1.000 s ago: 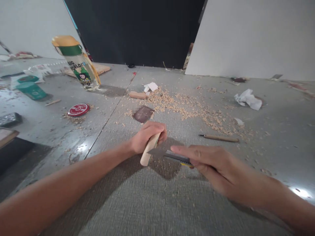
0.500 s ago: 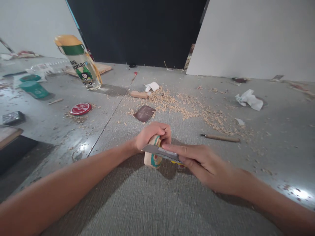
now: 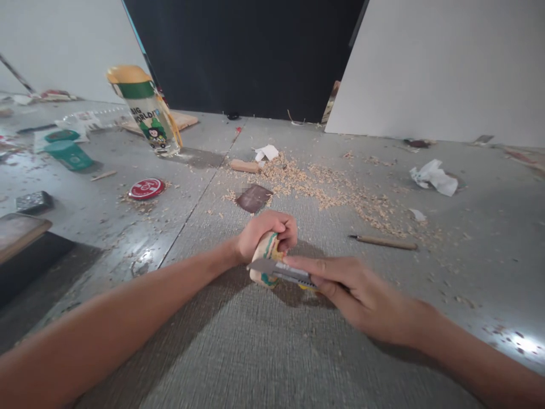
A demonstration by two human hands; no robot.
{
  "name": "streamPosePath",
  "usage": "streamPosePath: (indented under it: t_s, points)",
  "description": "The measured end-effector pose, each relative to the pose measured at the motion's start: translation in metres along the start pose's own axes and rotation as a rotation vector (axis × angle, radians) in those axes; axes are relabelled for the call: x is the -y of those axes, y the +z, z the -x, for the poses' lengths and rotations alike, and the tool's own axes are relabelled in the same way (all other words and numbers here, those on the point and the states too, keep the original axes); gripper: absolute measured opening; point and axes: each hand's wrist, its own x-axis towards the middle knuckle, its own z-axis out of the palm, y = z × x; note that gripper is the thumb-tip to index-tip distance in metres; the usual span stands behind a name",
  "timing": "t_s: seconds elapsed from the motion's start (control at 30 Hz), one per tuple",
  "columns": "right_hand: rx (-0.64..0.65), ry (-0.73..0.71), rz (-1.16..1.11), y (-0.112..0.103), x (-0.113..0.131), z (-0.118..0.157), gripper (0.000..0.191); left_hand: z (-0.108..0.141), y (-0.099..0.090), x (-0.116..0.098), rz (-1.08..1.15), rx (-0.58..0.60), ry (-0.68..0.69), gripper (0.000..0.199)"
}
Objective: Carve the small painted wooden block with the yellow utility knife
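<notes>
In the middle of the head view, my left hand is closed around the far end of a small pale wooden block with green and yellow paint on its side. My right hand grips a utility knife, its forefinger stretched along the top near the blade. The blade points left and lies across the near part of the block; whether its edge touches the wood I cannot tell. Part of the yellow handle shows under the right fingers, and the rest is hidden in the palm.
Wood shavings spread beyond my hands, beside a brown square of sandpaper and a wood offcut. A thin carving tool lies to the right, below crumpled tissue. At left are a red lid, teal container and bottle.
The knife blade has shifted slightly down along the block, toward me, and the right hand with it. The left hand keeps its hold. The whole view has moved a little.
</notes>
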Motion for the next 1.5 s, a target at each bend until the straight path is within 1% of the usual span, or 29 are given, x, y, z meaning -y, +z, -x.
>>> streamPosePath:
  t_s: [0.1, 0.2, 0.3, 0.43, 0.57, 0.67, 0.8, 0.87, 0.93, 1.07, 1.17, 1.3, 1.4, 1.47, 1.5]
  points:
    - [-0.062, 0.014, 0.021, -0.002, 0.002, -0.001, 0.046, -0.001, -0.001, -0.001, -0.023, 0.012, -0.006, 0.019]
    - [-0.082, 0.004, 0.024, 0.000, 0.003, 0.000, 0.048, -0.003, -0.002, 0.000, -0.063, 0.014, 0.004, 0.020]
    - [-0.111, 0.002, 0.044, 0.002, 0.003, 0.001, 0.049, -0.005, -0.003, 0.002, -0.109, 0.047, 0.030, 0.021]
    - [-0.108, 0.010, 0.063, 0.002, 0.005, 0.001, 0.048, -0.005, -0.003, 0.001, -0.068, 0.051, 0.012, 0.020]
    - [-0.074, 0.005, 0.096, -0.001, 0.005, 0.000, 0.048, -0.004, -0.001, -0.001, -0.066, 0.045, 0.007, 0.020]
    - [-0.039, 0.019, 0.126, -0.008, 0.004, 0.002, 0.050, -0.002, 0.001, -0.002, -0.069, 0.036, 0.017, 0.020]
    - [0.124, 0.048, 0.159, -0.019, 0.007, 0.010, 0.053, -0.001, 0.002, 0.000, -0.028, -0.008, 0.035, 0.020]
    - [0.184, 0.063, 0.165, -0.022, 0.008, 0.014, 0.053, -0.001, 0.001, 0.001, -0.017, -0.007, 0.036, 0.020]
    - [0.163, 0.059, 0.150, -0.022, 0.010, 0.016, 0.051, -0.001, 0.001, 0.002, -0.021, -0.002, 0.035, 0.019]
    - [0.023, 0.032, 0.119, -0.016, 0.013, 0.010, 0.051, -0.001, 0.000, 0.001, -0.072, -0.006, 0.029, 0.021]
    - [-0.023, 0.015, 0.122, -0.009, 0.013, 0.004, 0.053, -0.001, 0.001, -0.002, -0.095, -0.006, 0.017, 0.022]
    - [-0.014, -0.001, 0.103, -0.005, 0.012, 0.001, 0.054, -0.001, 0.002, -0.004, -0.061, -0.008, 0.003, 0.021]
    - [-0.005, 0.000, 0.108, -0.006, 0.011, 0.002, 0.054, -0.001, 0.001, -0.002, -0.058, 0.009, 0.016, 0.021]
    - [0.031, 0.004, 0.133, -0.009, 0.010, 0.005, 0.056, -0.001, 0.000, 0.001, -0.022, 0.014, 0.030, 0.021]
    - [0.069, 0.007, 0.154, -0.011, 0.010, 0.007, 0.057, -0.002, -0.001, 0.002, 0.000, 0.014, 0.039, 0.020]
